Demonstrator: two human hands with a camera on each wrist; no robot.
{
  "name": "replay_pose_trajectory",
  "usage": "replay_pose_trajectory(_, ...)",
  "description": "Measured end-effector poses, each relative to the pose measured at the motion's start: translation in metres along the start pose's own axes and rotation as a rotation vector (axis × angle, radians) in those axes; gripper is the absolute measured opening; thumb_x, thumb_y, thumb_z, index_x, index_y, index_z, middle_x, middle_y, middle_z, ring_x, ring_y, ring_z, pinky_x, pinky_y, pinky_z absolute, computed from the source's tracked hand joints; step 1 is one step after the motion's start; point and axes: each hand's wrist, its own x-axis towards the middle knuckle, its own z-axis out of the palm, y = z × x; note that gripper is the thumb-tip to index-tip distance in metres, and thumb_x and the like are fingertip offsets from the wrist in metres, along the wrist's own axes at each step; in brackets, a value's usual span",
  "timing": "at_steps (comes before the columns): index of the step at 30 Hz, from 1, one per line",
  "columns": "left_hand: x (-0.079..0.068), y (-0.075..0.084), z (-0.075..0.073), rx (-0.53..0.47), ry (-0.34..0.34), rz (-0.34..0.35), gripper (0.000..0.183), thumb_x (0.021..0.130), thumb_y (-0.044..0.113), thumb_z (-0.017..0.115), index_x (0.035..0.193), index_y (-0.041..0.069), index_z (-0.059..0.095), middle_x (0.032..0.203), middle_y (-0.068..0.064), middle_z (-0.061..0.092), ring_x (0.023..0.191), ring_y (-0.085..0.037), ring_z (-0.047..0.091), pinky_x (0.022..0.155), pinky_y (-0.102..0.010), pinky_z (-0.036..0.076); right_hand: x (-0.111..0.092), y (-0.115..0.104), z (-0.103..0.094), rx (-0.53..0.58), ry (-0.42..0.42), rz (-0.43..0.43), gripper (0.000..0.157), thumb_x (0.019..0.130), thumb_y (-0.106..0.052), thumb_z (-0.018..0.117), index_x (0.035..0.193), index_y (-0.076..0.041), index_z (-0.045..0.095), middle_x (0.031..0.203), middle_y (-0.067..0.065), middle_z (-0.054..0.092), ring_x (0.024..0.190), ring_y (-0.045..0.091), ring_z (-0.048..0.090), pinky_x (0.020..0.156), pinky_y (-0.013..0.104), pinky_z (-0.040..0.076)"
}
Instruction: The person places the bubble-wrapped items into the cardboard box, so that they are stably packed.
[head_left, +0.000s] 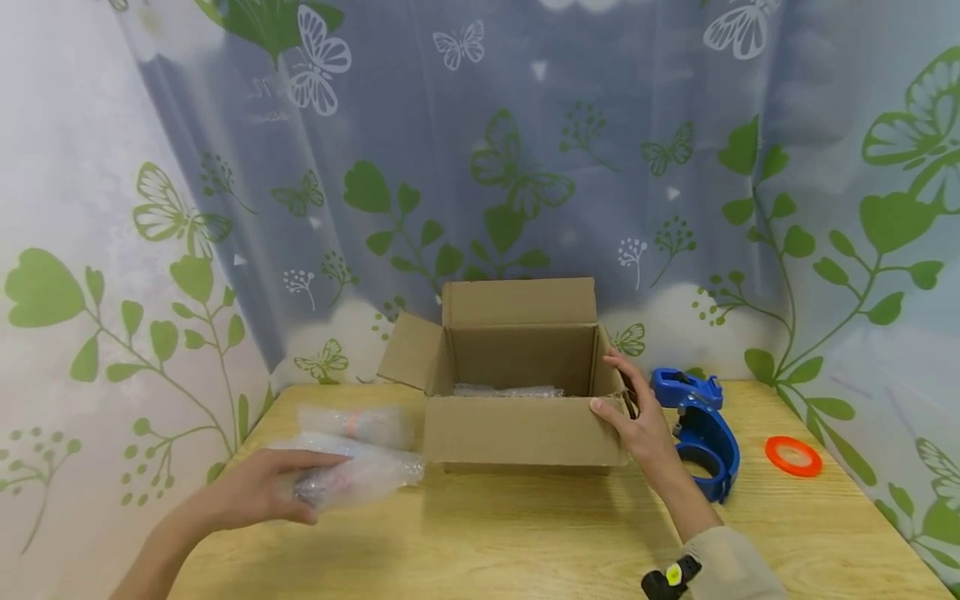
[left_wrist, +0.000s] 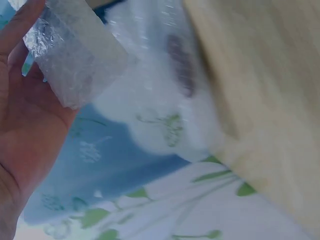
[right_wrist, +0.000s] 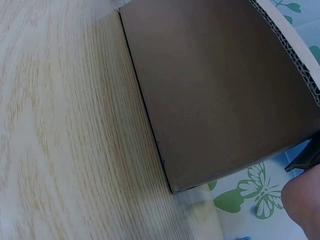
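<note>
From my remote station I counted two bubble-wrapped pieces outside the box: a front bundle (head_left: 367, 482), held in the left hand (head_left: 251, 490), and a rear bundle (head_left: 378, 425) just behind. The right hand (head_left: 643, 429) gripped the right side of the single cardboard box (head_left: 525, 429). Beyond were one small blue dispenser (head_left: 686, 388), one large blue dispenser (head_left: 722, 437) and one orange ring (head_left: 795, 472). Only the right wrist view bared a corrugated edge (right_wrist: 291, 49).

High head view forward and down across the table (head_left: 517, 542); wrist views close-up, carton (head_left: 525, 429) common to head and right.
</note>
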Motion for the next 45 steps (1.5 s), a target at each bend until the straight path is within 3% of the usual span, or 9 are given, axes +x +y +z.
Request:
replay_pose_trajectory(6,0.014,0.028,-0.011,0.012,0.007,0.063,0.067,0.086,0.048,0.08,0.148,0.029,0.06,0.142,-0.002,0.065,0.125,-0.034,0.064,0.097,-0.044,0.057,0.0,-0.001,0.0,0.001,0.0,-0.001,0.065,0.1,-0.016,0.069,0.158,-0.013,0.04,0.171,-0.005,0.024,0.159,0.03,0.015,0.124,0.067,0.012)
replay_pose_trajectory(15,0.052,0.065,-0.032,0.071,0.109,0.212,0.068,0.079,0.036,0.089,0.142,0.024,0.066,0.137,0.003,0.069,0.121,-0.023,0.067,0.099,-0.042,0.056,0.0,0.001,-0.002,0.003,0.004,0.002,0.065,0.1,-0.017,0.07,0.158,-0.014,0.04,0.171,-0.006,0.025,0.159,0.029,0.015,0.124,0.067,0.012)
replay_pose_trajectory(22,0.086,0.085,-0.045,0.073,-0.001,0.164,0.068,0.086,0.044,0.082,0.148,0.029,0.059,0.147,0.005,0.061,0.133,-0.024,0.06,0.106,-0.052,0.051,0.0,0.003,-0.001,0.002,-0.003,0.003,0.065,0.1,-0.017,0.069,0.158,-0.014,0.04,0.171,-0.006,0.024,0.159,0.029,0.015,0.124,0.065,0.013)
replay_pose_trajectory(26,0.109,0.094,-0.048,0.062,-0.039,0.19,0.07,0.087,0.041,0.083,0.15,0.024,0.058,0.148,0.001,0.06,0.133,-0.025,0.059,0.109,-0.052,0.048,0.0,0.002,-0.001,0.006,-0.004,0.001,0.065,0.1,-0.018,0.069,0.158,-0.014,0.039,0.171,-0.006,0.024,0.159,0.029,0.015,0.124,0.065,0.012)
replay_pose_trajectory(31,0.136,0.104,-0.05,0.098,-0.073,0.197,0.069,0.088,0.04,0.082,0.151,0.024,0.057,0.148,0.0,0.061,0.127,-0.022,0.062,0.106,-0.05,0.051,0.001,0.001,-0.001,0.012,-0.001,0.005,0.066,0.1,-0.018,0.069,0.159,-0.014,0.038,0.172,-0.005,0.023,0.159,0.03,0.014,0.124,0.066,0.011)
replay_pose_trajectory(37,0.163,0.112,-0.052,0.083,-0.084,0.105,0.068,0.089,0.039,0.083,0.151,0.031,0.056,0.141,-0.001,0.065,0.101,-0.021,0.067,0.099,-0.049,0.052,0.001,0.001,-0.001,0.017,0.002,0.007,0.067,0.1,-0.017,0.069,0.159,-0.014,0.038,0.172,-0.005,0.023,0.159,0.03,0.014,0.124,0.066,0.012)
replay_pose_trajectory(41,0.18,0.111,-0.049,0.048,-0.063,0.087,0.068,0.088,0.042,0.083,0.15,0.033,0.057,0.143,0.001,0.063,0.118,-0.024,0.065,0.103,-0.049,0.05,0.001,0.002,-0.001,0.013,0.005,0.006,0.067,0.1,-0.017,0.07,0.159,-0.013,0.038,0.171,-0.005,0.024,0.159,0.029,0.015,0.124,0.066,0.012)
replay_pose_trajectory(43,0.188,0.109,-0.046,0.03,-0.054,0.088,0.067,0.088,0.04,0.083,0.15,0.032,0.057,0.151,0.004,0.057,0.135,-0.023,0.057,0.108,-0.049,0.049,0.001,0.002,-0.001,0.011,0.003,0.005,0.066,0.1,-0.017,0.07,0.159,-0.014,0.039,0.171,-0.006,0.024,0.159,0.029,0.015,0.125,0.065,0.012)
replay_pose_trajectory(45,0.196,0.107,-0.042,0.023,-0.052,0.093,0.066,0.09,0.038,0.083,0.15,0.03,0.057,0.152,0.004,0.056,0.135,-0.023,0.057,0.108,-0.048,0.049,0.0,0.002,-0.001,0.008,0.0,0.007,0.066,0.1,-0.017,0.07,0.158,-0.014,0.039,0.171,-0.006,0.024,0.159,0.029,0.015,0.125,0.065,0.012)
